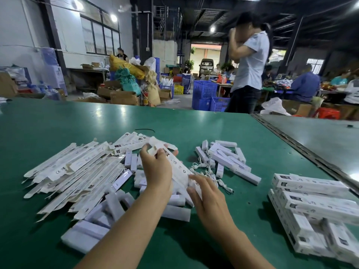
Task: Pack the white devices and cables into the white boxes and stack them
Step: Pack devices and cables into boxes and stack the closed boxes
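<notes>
White box (pixel 178 166) held low over green table (pixel 194 123), long axis slanting from far-left to near-right. Left hand (pixel 155 167) grips the far end, right hand (pixel 207 197) the near end. Packed stack (pixel 310 193) lies rightward, nearer right hand.

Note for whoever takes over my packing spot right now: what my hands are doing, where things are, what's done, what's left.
Left hand grips the far end of a white box, flap open; right hand holds its near end.
Flat boxes lie piled at left; white devices and cables centre-right on the green table.
Done: packed boxes stacked at right.
Left: finish and close this box, stack it, then pack the remaining devices and cables.
</notes>
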`<action>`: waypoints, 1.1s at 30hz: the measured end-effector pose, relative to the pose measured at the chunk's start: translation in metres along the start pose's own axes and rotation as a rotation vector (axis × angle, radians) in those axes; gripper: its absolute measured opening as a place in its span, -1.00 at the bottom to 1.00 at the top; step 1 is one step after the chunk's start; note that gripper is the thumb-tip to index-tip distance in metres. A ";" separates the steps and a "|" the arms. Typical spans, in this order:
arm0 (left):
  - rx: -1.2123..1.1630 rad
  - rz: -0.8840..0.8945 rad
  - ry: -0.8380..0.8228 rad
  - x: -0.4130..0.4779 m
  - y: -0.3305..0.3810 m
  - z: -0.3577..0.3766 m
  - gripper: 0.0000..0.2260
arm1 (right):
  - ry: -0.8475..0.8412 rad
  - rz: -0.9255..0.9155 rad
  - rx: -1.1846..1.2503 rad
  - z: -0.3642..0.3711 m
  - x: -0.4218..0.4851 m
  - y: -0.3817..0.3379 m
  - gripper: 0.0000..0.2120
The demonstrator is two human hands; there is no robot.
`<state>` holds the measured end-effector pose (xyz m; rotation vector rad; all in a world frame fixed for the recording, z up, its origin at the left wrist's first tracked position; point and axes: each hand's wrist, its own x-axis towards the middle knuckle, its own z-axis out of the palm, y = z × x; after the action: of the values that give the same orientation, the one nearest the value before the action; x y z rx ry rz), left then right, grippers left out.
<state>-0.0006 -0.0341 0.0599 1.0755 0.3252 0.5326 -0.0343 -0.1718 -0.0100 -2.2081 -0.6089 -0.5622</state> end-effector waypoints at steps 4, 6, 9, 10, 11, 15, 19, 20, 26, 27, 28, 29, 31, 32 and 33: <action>-0.439 -0.360 -0.181 -0.004 -0.004 -0.016 -0.80 | -0.113 -0.002 0.003 -0.004 0.002 -0.002 -0.50; -0.517 -0.423 -0.283 -0.007 -0.008 -0.029 -0.77 | -0.091 0.012 0.043 -0.002 0.001 -0.002 -0.58; -0.488 -0.378 -0.417 -0.009 -0.018 -0.046 -0.63 | -0.120 0.096 0.299 0.001 -0.001 -0.002 -0.78; -0.464 -0.352 -0.430 -0.009 -0.021 -0.050 -0.61 | -0.144 0.143 0.398 0.001 -0.001 -0.001 -0.81; -0.437 -0.320 -0.432 -0.009 -0.025 -0.052 -0.63 | -0.157 0.199 0.491 0.000 -0.001 -0.001 -0.82; -0.253 -0.165 -0.354 -0.010 -0.039 -0.050 -0.76 | -0.181 0.396 0.734 -0.001 0.003 0.002 -0.80; -0.211 -0.125 -0.280 -0.010 -0.047 -0.046 -0.71 | -0.217 0.430 0.803 -0.004 0.005 0.001 -0.81; -0.218 -0.128 -0.269 -0.009 -0.049 -0.046 -0.68 | -0.204 0.435 0.780 -0.004 0.006 0.000 -0.80; 0.065 0.015 -0.354 -0.017 -0.064 -0.046 -0.31 | 0.023 0.447 0.614 0.001 0.009 -0.002 -0.83; 0.175 0.101 -0.422 -0.020 -0.067 -0.047 -0.26 | 0.051 0.445 0.616 0.001 0.010 -0.001 -0.87; 0.291 0.185 -0.488 -0.023 -0.068 -0.047 -0.27 | 0.066 0.448 0.619 0.000 0.010 0.002 -0.88; 0.405 0.255 -0.543 -0.026 -0.070 -0.047 -0.30 | 0.075 0.449 0.609 -0.002 0.011 0.005 -0.89; 0.571 0.316 -0.605 -0.031 -0.071 -0.046 -0.39 | 0.090 0.451 0.568 -0.004 0.011 0.011 -0.91; 0.609 0.310 -0.620 -0.033 -0.071 -0.046 -0.42 | 0.100 0.452 0.570 -0.004 0.012 0.012 -0.92; 0.636 0.302 -0.628 -0.035 -0.071 -0.046 -0.43 | 0.111 0.454 0.597 -0.005 0.012 0.013 -0.89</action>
<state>-0.0346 -0.0450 -0.0242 1.8600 -0.2501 0.3311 -0.0185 -0.1802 -0.0076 -1.6548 -0.1657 -0.2195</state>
